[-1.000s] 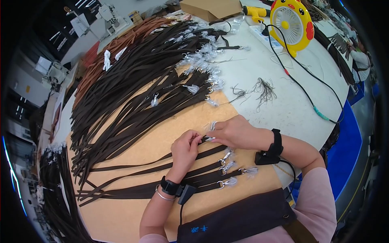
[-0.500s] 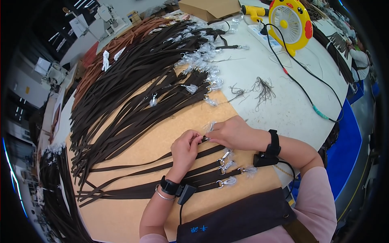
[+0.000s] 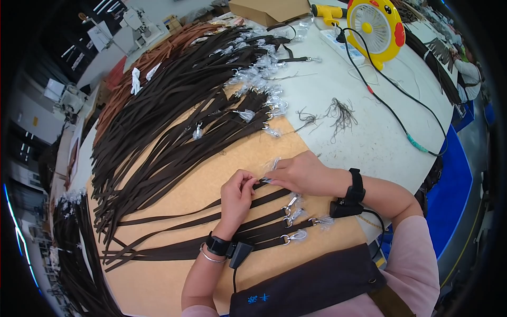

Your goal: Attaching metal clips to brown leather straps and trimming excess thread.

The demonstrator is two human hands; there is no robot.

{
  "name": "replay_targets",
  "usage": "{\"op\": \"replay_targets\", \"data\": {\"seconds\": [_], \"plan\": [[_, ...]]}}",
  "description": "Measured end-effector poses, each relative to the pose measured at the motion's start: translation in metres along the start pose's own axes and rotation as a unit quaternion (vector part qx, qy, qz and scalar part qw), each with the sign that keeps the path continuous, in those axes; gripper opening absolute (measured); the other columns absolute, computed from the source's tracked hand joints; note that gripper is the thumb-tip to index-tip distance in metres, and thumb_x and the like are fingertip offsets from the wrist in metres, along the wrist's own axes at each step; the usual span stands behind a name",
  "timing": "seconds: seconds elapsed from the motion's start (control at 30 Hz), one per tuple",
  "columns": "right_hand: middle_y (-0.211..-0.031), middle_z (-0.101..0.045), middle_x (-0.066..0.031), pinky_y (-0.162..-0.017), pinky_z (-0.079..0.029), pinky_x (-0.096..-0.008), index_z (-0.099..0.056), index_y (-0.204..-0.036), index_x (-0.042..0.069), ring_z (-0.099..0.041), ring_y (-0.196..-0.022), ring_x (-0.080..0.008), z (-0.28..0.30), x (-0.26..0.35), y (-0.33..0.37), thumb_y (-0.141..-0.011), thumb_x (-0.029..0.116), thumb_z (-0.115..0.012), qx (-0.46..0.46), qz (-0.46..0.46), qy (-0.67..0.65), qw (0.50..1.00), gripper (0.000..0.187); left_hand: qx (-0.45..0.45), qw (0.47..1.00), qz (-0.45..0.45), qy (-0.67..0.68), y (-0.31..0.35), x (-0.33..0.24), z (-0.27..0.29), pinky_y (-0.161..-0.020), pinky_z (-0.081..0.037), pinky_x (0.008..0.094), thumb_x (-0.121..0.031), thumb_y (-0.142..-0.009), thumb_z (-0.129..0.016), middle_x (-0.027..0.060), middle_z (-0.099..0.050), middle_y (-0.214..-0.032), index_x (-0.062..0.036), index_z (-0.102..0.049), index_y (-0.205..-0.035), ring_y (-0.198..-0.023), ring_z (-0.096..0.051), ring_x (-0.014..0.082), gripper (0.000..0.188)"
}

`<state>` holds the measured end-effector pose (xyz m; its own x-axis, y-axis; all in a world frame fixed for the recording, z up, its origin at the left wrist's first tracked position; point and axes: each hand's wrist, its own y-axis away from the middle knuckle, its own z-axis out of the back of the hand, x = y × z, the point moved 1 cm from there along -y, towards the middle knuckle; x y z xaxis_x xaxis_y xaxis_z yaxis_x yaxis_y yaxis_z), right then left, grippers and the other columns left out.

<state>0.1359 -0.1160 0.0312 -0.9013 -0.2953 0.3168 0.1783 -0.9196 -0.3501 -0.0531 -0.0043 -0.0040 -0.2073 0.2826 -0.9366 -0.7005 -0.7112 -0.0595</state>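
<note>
My left hand [image 3: 236, 194] pinches a dark brown strap [image 3: 169, 216] near its right end, thumb against fingers. Just to the right, my right hand [image 3: 300, 174] is closed on the same strap end, where a small shiny piece shows between the fingertips; its kind is too small to make out. Clear plastic wrap [image 3: 274, 162] sticks up beside the right fingers. Below my hands lie several more dark straps [image 3: 264, 217], their metal snap hooks [image 3: 287, 239] wrapped in clear plastic and pointing right.
A large pile of dark straps [image 3: 179, 90] covers the far left, with brown straps [image 3: 119, 95] behind it. Loose threads [image 3: 342, 113] lie on the white tabletop [image 3: 327, 68]. A yellow fan [image 3: 372, 31], a black cable [image 3: 391, 119] and a cardboard box [image 3: 269, 10] stand farther back.
My left hand has shifted slightly left, and a little more of the strap end and the shiny piece shows between my hands. The right hand stays almost in place.
</note>
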Motion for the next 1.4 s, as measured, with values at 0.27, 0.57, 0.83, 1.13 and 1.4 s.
{"op": "replay_targets", "data": {"seconds": [0.27, 0.57, 0.83, 1.13, 1.4], "plan": [[-0.077, -0.063, -0.0026, -0.053, -0.049, -0.0347, -0.072, -0.105, 0.014, -0.066, -0.065, -0.0226, -0.004, 0.001, -0.002, -0.089, 0.029, -0.067, 0.032, 0.011, 0.011, 0.999, 0.022, 0.010, 1.000, -0.018, -0.011, 0.001, 0.000, 0.000, -0.060, -0.045, 0.0231, 0.003, -0.093, -0.059, 0.0041, -0.063, -0.072, -0.0004, -0.060, -0.090, -0.062, -0.055, 0.0088, 0.004], [-0.072, -0.059, -0.0027, -0.051, -0.049, -0.0349, -0.069, -0.101, 0.014, -0.065, -0.062, -0.0224, -0.010, 0.001, -0.001, -0.087, 0.024, -0.066, 0.014, 0.035, 0.041, 0.998, 0.017, 0.040, 0.996, -0.071, -0.033, 0.000, -0.002, -0.001, -0.067, -0.048, 0.0250, 0.006, -0.091, -0.058, 0.0071, -0.063, -0.079, -0.0004, -0.060, -0.093, -0.070, -0.060, 0.0133, 0.007], [-0.073, -0.061, -0.0027, -0.051, -0.049, -0.0342, -0.072, -0.100, 0.013, -0.065, -0.063, -0.0228, -0.011, -0.003, 0.002, -0.086, 0.022, -0.068, -0.029, 0.021, -0.012, 0.999, 0.018, 0.056, 0.998, -0.042, 0.000, 0.001, -0.003, 0.002, -0.075, -0.051, 0.0246, 0.007, -0.094, -0.054, 0.0077, -0.063, -0.086, 0.0021, -0.057, -0.095, -0.078, -0.062, 0.0123, 0.006], [-0.072, -0.060, -0.0035, -0.050, -0.049, -0.0347, -0.071, -0.099, 0.012, -0.065, -0.060, -0.0226, -0.008, 0.003, 0.001, -0.085, 0.022, -0.068, -0.008, 0.032, 0.011, 0.999, 0.017, 0.075, 0.997, -0.018, 0.014, 0.000, -0.002, 0.004, -0.080, -0.051, 0.0244, 0.009, -0.096, -0.050, 0.0080, -0.061, -0.095, 0.0030, -0.055, -0.097, -0.084, -0.059, 0.0113, 0.008], [-0.072, -0.059, -0.0042, -0.050, -0.049, -0.0354, -0.069, -0.097, 0.012, -0.065, -0.060, -0.0233, -0.006, 0.006, 0.003, -0.086, 0.022, -0.067, 0.001, 0.019, 0.032, 0.999, 0.015, 0.052, 0.997, -0.055, 0.013, 0.000, -0.002, 0.002, -0.073, -0.052, 0.0241, 0.008, -0.094, -0.054, 0.0080, -0.065, -0.084, 0.0026, -0.058, -0.094, -0.077, -0.065, 0.0122, 0.007]]}}
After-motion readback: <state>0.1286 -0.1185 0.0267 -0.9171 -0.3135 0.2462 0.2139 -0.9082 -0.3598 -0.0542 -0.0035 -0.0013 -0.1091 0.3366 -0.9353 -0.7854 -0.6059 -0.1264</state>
